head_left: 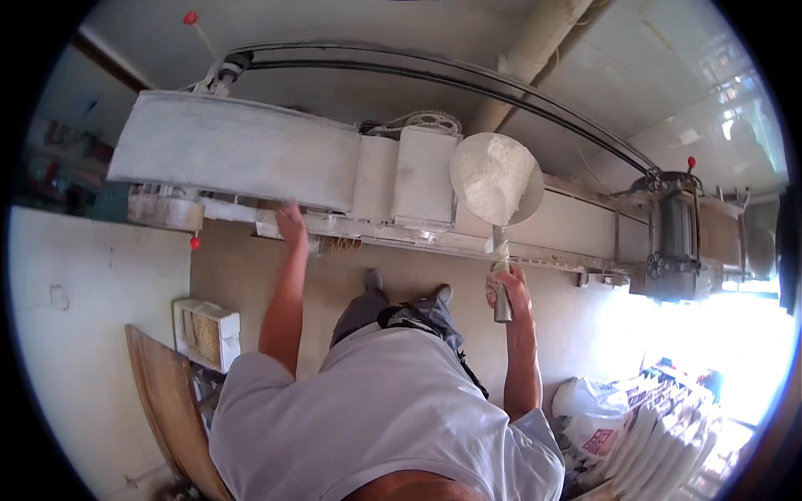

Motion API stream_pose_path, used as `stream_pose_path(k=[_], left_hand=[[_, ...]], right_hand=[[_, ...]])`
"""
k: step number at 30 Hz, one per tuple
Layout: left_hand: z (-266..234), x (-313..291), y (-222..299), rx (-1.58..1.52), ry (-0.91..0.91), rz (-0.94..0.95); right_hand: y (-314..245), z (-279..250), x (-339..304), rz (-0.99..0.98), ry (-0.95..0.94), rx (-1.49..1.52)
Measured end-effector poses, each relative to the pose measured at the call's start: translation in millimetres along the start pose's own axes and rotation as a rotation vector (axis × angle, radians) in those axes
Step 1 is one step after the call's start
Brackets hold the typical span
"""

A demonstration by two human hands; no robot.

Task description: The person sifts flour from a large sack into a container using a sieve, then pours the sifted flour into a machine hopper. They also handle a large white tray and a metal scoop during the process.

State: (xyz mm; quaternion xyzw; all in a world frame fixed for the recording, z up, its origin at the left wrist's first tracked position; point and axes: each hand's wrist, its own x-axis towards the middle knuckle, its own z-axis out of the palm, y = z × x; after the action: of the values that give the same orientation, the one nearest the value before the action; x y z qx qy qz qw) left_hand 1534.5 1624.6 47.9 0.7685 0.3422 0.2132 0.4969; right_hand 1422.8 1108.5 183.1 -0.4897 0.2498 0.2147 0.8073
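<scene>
My right hand point(511, 288) is closed around the metal handle of a scoop point(502, 311). The handle's upper end meets the near rim of a round pale basin point(530, 194), where white powder point(494, 175) like flour lies heaped. Whether the scoop's blade is under the powder cannot be made out. My left hand point(291, 224) reaches to the lower front edge of a long white-dusted machine point(242, 146), beside a pale roller point(230, 210). It is smeared by motion, so its fingers are unclear.
A belt drive point(434, 68) runs along the back to a metal roller stand point(675, 221) at the right. White sacks point(660, 434) are stacked at the lower right. At the left are a white box point(225, 334) with straw-coloured contents and a curved wooden board point(167, 401).
</scene>
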Motion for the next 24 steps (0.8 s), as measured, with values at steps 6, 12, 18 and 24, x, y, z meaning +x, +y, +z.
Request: stream_pose_path(k=[6,12,18,24], left_hand=[[128,-90,26,0.162,-0.503,0.297],[211,-57,45,-0.346,-0.792,-0.309],[159,-2,26,-0.522,-0.76,-0.202],[128,19,31,-0.496,-0.759,-0.282]], right_hand=[[10,17,-5,-0.082,0.067,-0.047],[6,24,-15,-0.115,0.096,-0.135],[0,23,-12,-0.116,0.131,-0.22],[-3,30,-1,-0.11,0.157,-0.313]])
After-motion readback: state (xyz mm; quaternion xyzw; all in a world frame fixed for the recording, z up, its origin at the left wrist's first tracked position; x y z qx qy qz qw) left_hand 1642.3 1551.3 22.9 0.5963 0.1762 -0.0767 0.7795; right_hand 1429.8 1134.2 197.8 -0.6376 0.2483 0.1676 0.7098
